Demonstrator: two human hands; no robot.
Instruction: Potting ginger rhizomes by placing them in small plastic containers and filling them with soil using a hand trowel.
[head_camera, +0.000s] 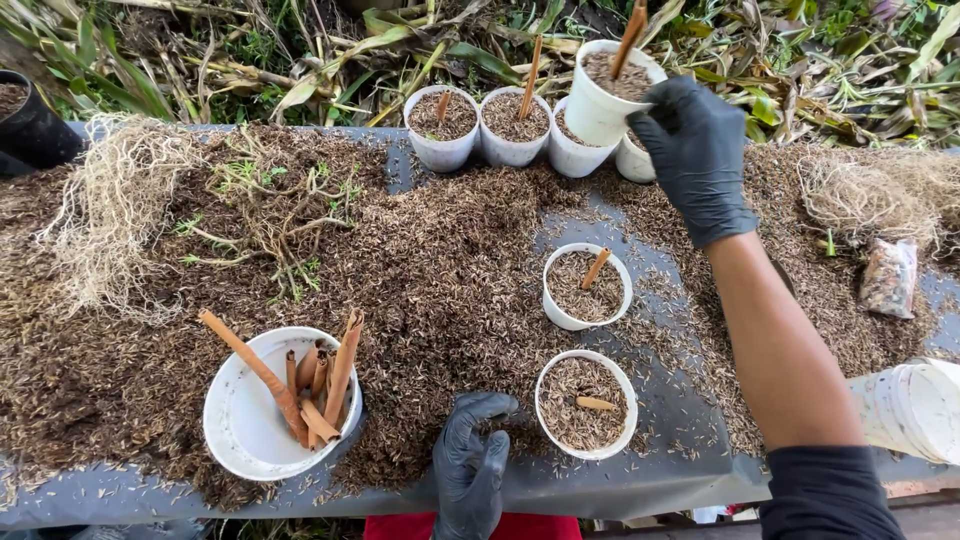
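A grey table (620, 480) is seen from above, largely covered with loose brown husks (440, 270). At the far left edge part of a black pot (35, 125) is visible, and beside it a tangle of pale dried roots (110, 215) is spread over the husks. Toward the near left, a white bucket (250, 420) is tipped on its side, with several brown bark sticks (320, 385) leaning out of it.

Near the front edge at centre, the left hand (470, 465), in a black glove, is rested on the table with fingers loosely curled and nothing held, just beside a white cup (586, 404) filled with husks, in which a short stick is laid flat. Behind that, a second filled cup (587, 285) is set with a stick pushed in at a slant.

At the back, a row of filled white cups (478, 125) is lined along the far edge. To the right of them, a raised cup (612, 95), filled and bearing an upright stick, is gripped around its side by the gloved right hand (695, 155), above the end of the row.

At the far right, more pale roots (870, 190), a small plastic bag (888, 278) and part of a white tub (915, 410) are seen.
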